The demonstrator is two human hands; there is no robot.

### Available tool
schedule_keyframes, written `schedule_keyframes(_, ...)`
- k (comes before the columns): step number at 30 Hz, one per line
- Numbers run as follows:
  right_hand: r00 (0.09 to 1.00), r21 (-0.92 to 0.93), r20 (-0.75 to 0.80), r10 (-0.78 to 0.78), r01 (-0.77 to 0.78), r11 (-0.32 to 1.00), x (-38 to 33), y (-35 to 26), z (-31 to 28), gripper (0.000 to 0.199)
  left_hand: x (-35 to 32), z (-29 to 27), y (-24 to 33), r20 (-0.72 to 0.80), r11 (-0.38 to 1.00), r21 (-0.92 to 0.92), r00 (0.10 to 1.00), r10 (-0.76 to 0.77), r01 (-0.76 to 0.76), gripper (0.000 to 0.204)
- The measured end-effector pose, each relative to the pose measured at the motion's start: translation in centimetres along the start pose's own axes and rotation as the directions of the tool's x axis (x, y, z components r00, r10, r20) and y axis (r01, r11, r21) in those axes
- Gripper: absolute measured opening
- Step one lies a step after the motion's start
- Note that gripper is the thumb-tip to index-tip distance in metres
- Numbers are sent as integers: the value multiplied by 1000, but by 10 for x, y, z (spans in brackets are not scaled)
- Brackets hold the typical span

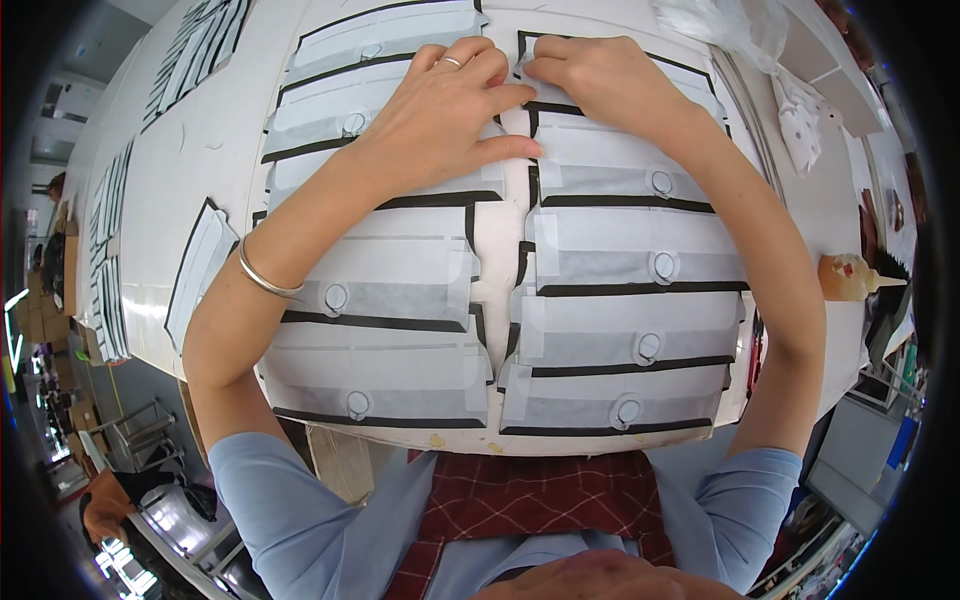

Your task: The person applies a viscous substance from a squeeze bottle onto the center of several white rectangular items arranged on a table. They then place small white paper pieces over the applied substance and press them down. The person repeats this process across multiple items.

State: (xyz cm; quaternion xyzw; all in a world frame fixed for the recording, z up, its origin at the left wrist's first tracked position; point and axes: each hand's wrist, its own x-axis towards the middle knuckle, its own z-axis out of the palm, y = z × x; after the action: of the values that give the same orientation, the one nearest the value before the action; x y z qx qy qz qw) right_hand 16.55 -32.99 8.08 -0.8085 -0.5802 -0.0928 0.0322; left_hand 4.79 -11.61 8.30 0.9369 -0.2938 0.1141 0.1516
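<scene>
Two columns of flat pale-grey panels with black edging lie on the white table, overlapping like shingles; many show a small round disc near the lower edge. My left hand point(440, 115), with a ring on one finger, rests over the upper part of the left column. Its thumb and index finger are apart and point toward the gap between columns, while the other fingers curl. At the left corner of the top right panel point(680, 80), my right hand point(605, 82) has its fingers bent and pressed together on the panel's edge. The fingertips partly hide that corner.
A squeeze bottle of amber liquid point(850, 278) lies at the right table edge. Clear plastic wrap point(725, 30) sits at the far right. More black-edged strips point(200, 55) lie at the far left, and a single tilted panel point(200, 262) is beside my left forearm.
</scene>
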Motion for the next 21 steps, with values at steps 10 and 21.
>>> schedule_keyframes(10,964,162,-236,123,-85,983,-16,33,-10,18,8,-7,1,49,1000,13,999,-2,2,43)
schedule_keyframes(21,647,190,-148,748,-723,664,-91,304,-11,22,-21,-68,37,23,986,54,987,-161,159,47)
